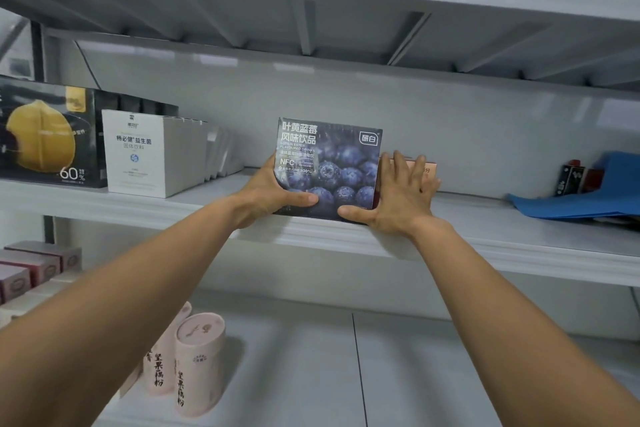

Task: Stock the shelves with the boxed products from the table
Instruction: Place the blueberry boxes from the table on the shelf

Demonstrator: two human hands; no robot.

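A dark blue box (332, 163) printed with blueberries stands upright near the front edge of the middle white shelf (485, 218). My left hand (273, 192) grips its left side, thumb across the lower front. My right hand (398, 199) lies against the box's right side with straight, spread fingers, its thumb touching the bottom front corner. Behind my right hand a pinkish box (427, 168) peeks out, mostly hidden.
A black box with a yellow fruit picture (45, 139) and a row of white boxes (138, 152) fill the shelf's left. Blue folded material (581, 204) and a small dark and red object (573, 178) lie at right. Pink tubes (197, 360) and mauve boxes (31, 270) sit on the lower shelf.
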